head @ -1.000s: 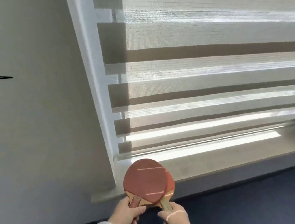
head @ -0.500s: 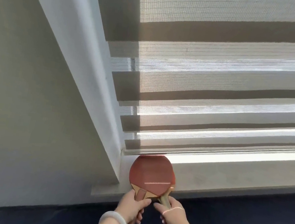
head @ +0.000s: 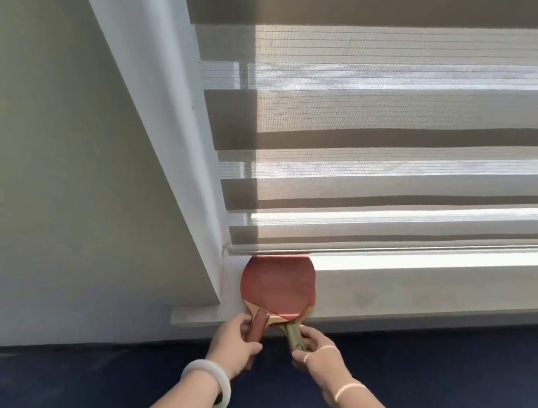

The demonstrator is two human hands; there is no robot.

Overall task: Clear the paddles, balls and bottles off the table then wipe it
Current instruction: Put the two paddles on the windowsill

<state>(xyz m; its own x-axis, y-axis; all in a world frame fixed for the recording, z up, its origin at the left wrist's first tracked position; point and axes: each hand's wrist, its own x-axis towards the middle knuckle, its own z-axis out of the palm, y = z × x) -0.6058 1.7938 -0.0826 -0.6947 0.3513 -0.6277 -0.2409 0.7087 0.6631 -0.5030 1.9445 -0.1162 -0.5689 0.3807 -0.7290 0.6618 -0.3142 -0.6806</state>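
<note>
Two red paddles [head: 275, 286] lie stacked on the window sill [head: 420, 301], their blades pushed into the sill's left corner with the top edge under the blind's bottom rail. My left hand [head: 234, 340] grips the reddish handle [head: 259, 325] of the upper paddle. My right hand [head: 322, 356] pinches the olive handle [head: 294, 337] of the lower paddle. Both handles stick out over the sill's front edge. No balls, bottles or table are in sight.
A striped roller blind [head: 391, 134] hangs over the window above the sill. A white window frame post [head: 171, 103] and a pale wall [head: 45, 137] stand to the left. Dark blue floor [head: 445, 367] runs below the sill.
The paddles have moved forward and down onto the sill, sliding under the blind's bottom rail. Both hands followed, still on the handles, and the view has come closer to the window.
</note>
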